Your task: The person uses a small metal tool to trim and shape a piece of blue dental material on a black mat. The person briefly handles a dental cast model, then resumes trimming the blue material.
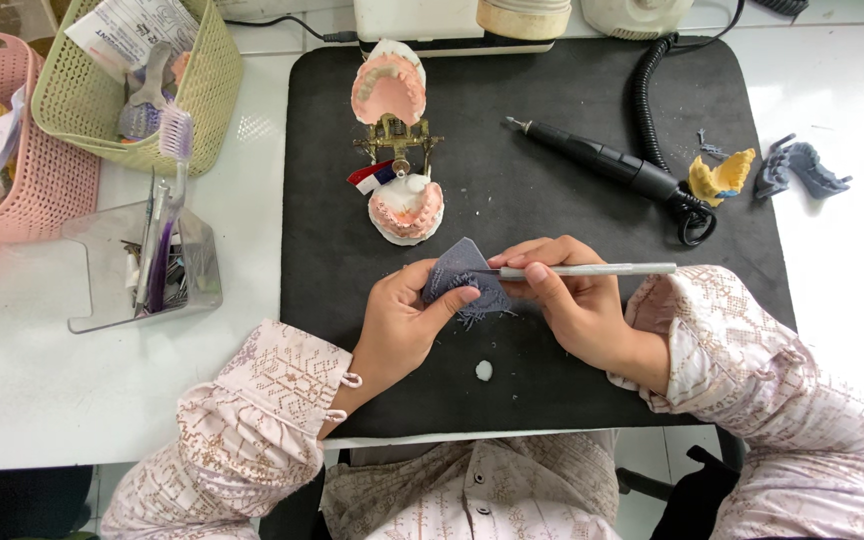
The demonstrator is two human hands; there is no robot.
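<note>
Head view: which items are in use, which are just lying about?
In use:
- left hand holding grey printed piece
- right hand holding silver tool against it

Lying about:
- denture model on articulator
- black handpiece
- yellow cast
- grey parts
- baskets
- clear tool stand

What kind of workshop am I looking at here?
Most likely a dental laboratory bench. A pink denture model stands opened on a metal hinge frame, a black rotary handpiece lies on the dark mat, and the left hand holds a grey printed dental piece.
</note>
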